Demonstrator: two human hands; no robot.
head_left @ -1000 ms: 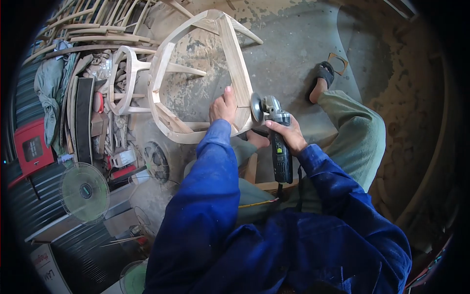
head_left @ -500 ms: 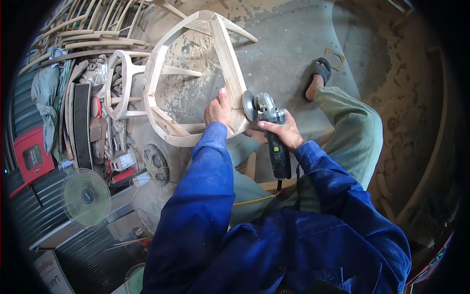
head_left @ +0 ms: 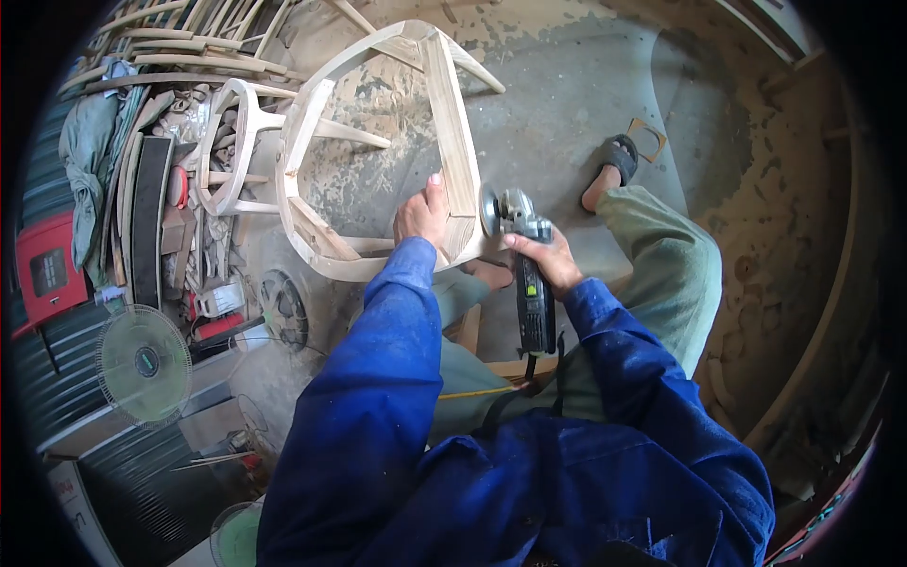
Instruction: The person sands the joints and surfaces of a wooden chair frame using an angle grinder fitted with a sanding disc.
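A pale wooden chair frame (head_left: 452,132) with curved rails and legs lies tipped before me. My left hand (head_left: 421,215) grips its near corner, thumb along the straight rail and fingers hidden behind the wood. In my right hand (head_left: 553,260) is a black and grey angle grinder (head_left: 535,307), held nearly upright with the thumb across its front. The grinder's round disc (head_left: 490,210) is at the outer edge of the frame's near right corner; whether it touches the wood is too fine to tell.
Left of the frame stands a smaller wooden frame (head_left: 248,123). Curved wood pieces (head_left: 198,59) are piled at the upper left. A green fan (head_left: 145,367) and a red box (head_left: 47,268) are at the left. My sandalled foot (head_left: 609,172) rests on the floor.
The view has shifted slightly. The grinder's disc has turned more edge-on than half a second ago and stays beside the frame's corner. Both hands keep their holds.
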